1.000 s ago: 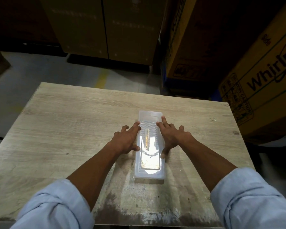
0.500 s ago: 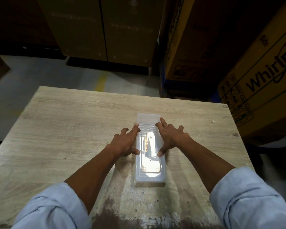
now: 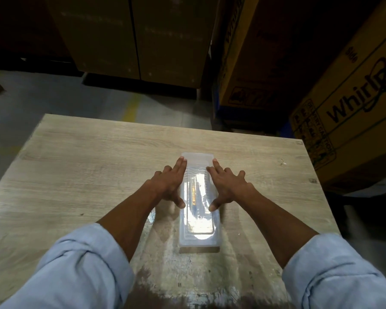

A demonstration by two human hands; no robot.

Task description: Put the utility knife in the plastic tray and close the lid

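I read this as warehouse: stacked appliance cartons (image 3: 352, 112) at right, concrete floor (image 3: 54, 103) with yellow line (image 3: 132, 107), worn wooden table (image 3: 87, 166).

table (image 3: 80, 166): pale grey-beige wood grain, with a dark brown worn patch along the 6 o'clock edge
plastic tray (image 3: 198, 240): clear, milky white, bright glare down its lid
utility knife (image 3: 194, 192): yellow strip with dark parts, seen through the lid
sleeves (image 3: 83, 270): light blue, both arms
floor (image 3: 42, 97): grey, with one faded yellow line at 12 o'clock
cardboard box (image 3: 354, 108): mustard yellow at 2 o'clock, dark lettering "Whirl…", dark green outline stripes
cabinets (image 3: 138, 36): dim olive brown at 12 o'clock
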